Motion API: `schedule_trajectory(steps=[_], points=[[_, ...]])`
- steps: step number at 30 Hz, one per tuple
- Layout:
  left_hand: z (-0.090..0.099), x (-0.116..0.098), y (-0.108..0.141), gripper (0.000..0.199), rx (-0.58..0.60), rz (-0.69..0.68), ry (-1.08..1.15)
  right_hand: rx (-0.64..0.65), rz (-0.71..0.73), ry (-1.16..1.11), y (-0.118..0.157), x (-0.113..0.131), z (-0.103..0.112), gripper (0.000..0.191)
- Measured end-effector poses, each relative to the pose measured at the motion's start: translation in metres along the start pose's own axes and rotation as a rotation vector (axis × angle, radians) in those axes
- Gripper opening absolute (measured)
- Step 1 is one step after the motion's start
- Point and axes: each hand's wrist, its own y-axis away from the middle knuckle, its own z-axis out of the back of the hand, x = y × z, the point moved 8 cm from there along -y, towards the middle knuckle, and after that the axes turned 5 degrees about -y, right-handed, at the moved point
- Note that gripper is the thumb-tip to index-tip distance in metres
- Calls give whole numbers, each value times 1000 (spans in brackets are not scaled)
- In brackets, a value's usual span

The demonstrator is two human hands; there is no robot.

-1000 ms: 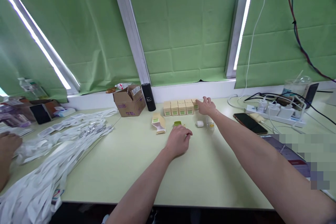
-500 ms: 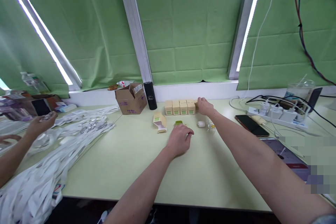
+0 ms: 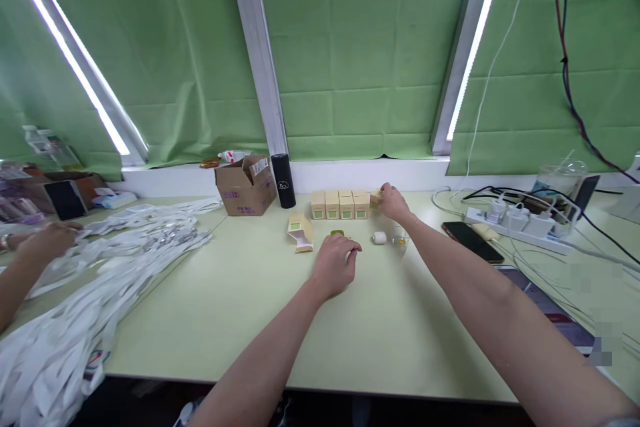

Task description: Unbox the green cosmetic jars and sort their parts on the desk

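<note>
My right hand point(image 3: 393, 203) pinches a small cream-coloured box point(image 3: 375, 199) at the right end of a row of several like boxes point(image 3: 346, 205), each with a green label. A narrow gap shows between that box and the row. My left hand point(image 3: 334, 265) rests on the table with bent fingers apart and nothing visible in them. Just beyond its fingers lies a small green item point(image 3: 337, 233), partly hidden. An opened box point(image 3: 301, 233) lies to its left. A white cylindrical piece point(image 3: 379, 237) and a small clear glass container point(image 3: 399, 239) sit below my right hand.
Further left stand a brown carton point(image 3: 246, 188) and a black bottle point(image 3: 283, 180). White straps point(image 3: 115, 280) cover the table's left side, where another person's hand point(image 3: 47, 240) is. A phone point(image 3: 473, 241), power strip point(image 3: 517, 227) and tablet point(image 3: 550, 307) lie on the right.
The box in my right hand has shifted slightly right, away from the row, and its label side now shows. My left hand stays about where it was. The other person's hand has lowered.
</note>
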Motion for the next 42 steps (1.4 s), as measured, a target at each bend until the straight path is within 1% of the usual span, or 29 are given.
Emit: schedule_trajectory(steps=[3, 5, 6, 7, 9, 11, 14, 16, 18, 21, 23, 26, 29, 33, 35, 37, 39, 42], points=[[9, 4, -1, 23, -108, 32, 29, -121, 30, -73, 10, 5, 24, 41], [16, 7, -2, 22, -184, 59, 69, -183, 74, -130, 23, 13, 41, 45], [20, 9, -3, 22, -218, 72, 90, -206, 111, -172, 34, 19, 48, 47], [23, 11, -3, 23, -249, 85, 113, -230, 185, -292, 47, 28, 57, 49], [29, 14, -3, 27, -280, 111, 166, -201, 290, -474, 77, 45, 65, 52], [32, 18, -3, 38, -257, 140, 240, -107, 335, -575, 112, 60, 63, 52], [30, 20, -3, 59, -152, 174, 362, 31, 340, -656, 159, 72, 48, 50], [28, 21, -3, 70, -89, 186, 416, 73, 339, -661, 181, 73, 36, 52], [28, 21, -3, 76, -65, 199, 451, 101, 330, -664, 193, 69, 24, 53], [29, 23, -8, 73, -62, 220, 499, 150, 337, -674, 198, 62, 10, 53], [30, 24, -14, 70, -39, 250, 516, 197, 333, -676, 197, 58, 3, 60], [29, 27, -23, 67, 39, 322, 501, 278, 316, -662, 196, 53, -6, 74], [25, 28, -26, 68, 136, 328, 489, 319, 300, -648, 195, 48, -12, 74], [15, 26, -13, 71, 222, 277, 569, 355, 275, -682, 192, 46, -18, 67], [9, 22, -3, 70, 257, 249, 612, 356, 275, -702, 192, 47, -18, 65], [3, 20, 5, 72, 289, 249, 617, 354, 279, -714, 191, 48, -16, 62], [-1, 20, 11, 75, 287, 262, 604, 351, 283, -721, 191, 49, -13, 59], [-2, 22, 14, 69, 244, 288, 593, 352, 290, -732, 191, 49, -11, 59]])
